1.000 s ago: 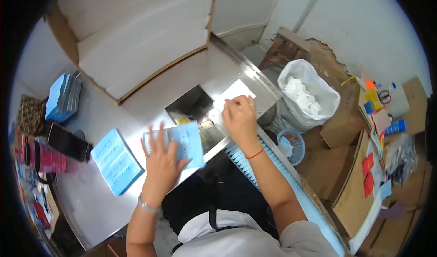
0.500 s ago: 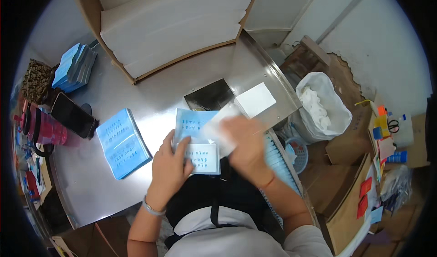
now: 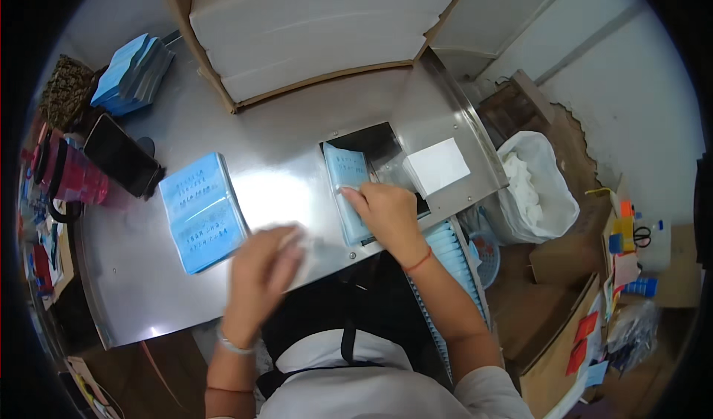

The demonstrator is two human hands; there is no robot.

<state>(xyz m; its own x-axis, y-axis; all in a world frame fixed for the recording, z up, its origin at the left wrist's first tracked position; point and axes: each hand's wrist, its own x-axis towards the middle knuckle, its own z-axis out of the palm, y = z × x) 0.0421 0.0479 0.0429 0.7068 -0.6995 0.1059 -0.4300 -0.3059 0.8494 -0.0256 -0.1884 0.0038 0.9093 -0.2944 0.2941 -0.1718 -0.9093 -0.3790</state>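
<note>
A light-blue plastic packet with printed writing [image 3: 346, 168] slants over the dark square recess [image 3: 384, 143] in the metal tabletop. My right hand [image 3: 391, 218] grips its right side, the thumb lying across the front and the other fingers mostly hidden. Apart from it, near the table's front edge, my left hand [image 3: 260, 274] is smeared by motion. A whitish blur shows by its fingertips; I cannot make out whether it is something held. Left of the hands lies a pile of blue printed packets [image 3: 202, 213]. Right of the recess sits a stack of blank white cards [image 3: 440, 168].
A large cardboard box of white sheets [image 3: 319, 33] stands at the back. Far left are more blue packets [image 3: 134, 77], a phone [image 3: 122, 158] and a pink bottle [image 3: 78, 172]. A lined bin [image 3: 546, 196] and a tray of blue packets [image 3: 445, 270] flank the right edge.
My left hand has come off the packet and swung left. My right hand, earlier blurred with a white sheet, now grips a blue packet at the recess. The whole view has shifted slightly.
</note>
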